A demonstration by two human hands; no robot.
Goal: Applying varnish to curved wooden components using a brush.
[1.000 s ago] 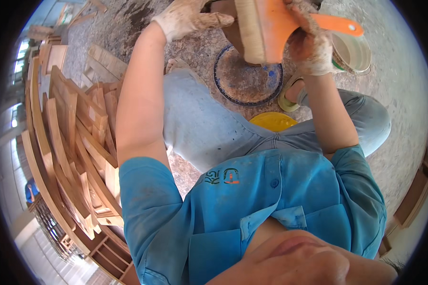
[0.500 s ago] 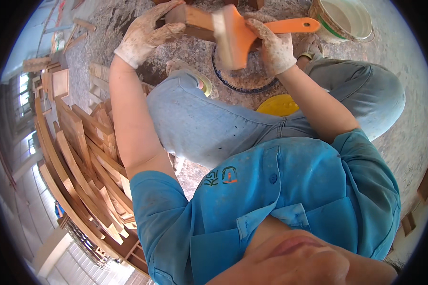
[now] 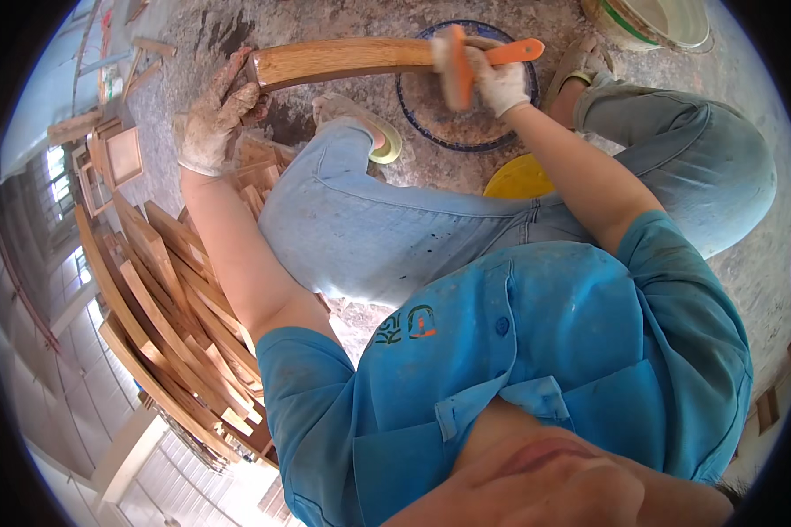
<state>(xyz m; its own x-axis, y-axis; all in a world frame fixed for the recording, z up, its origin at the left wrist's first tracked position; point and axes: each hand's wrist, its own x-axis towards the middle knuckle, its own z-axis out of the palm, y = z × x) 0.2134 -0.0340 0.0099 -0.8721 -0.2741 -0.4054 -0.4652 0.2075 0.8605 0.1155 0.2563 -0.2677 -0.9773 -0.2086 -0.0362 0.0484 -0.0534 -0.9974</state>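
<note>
My left hand (image 3: pixel 211 123), in a stained pale glove, grips the left end of a long, slightly curved brown wooden piece (image 3: pixel 343 61), held crosswise near the top of the view. My right hand (image 3: pixel 501 88), also gloved, is closed round a wide orange brush (image 3: pixel 518 51). The blurred brush head lies at the piece's right part, hiding where it ends. Below that is a round disc (image 3: pixel 453 132) with a dark rim on the floor. A yellow round object (image 3: pixel 510 178) shows behind my right forearm, by my jeans.
Stacked wooden parts (image 3: pixel 158 290) fill the left side beside my bent left leg. Small wooden frames (image 3: pixel 123 154) stand farther back. A white bucket (image 3: pixel 637 22) with a green band is at top right, beyond my right foot (image 3: pixel 571 79). Loose boards (image 3: pixel 769 408) lie at the right rim.
My left hand has moved left and down, spreading away from my right hand and the brush, so much more of the wooden piece shows between them. The piece now lies more level across the view.
</note>
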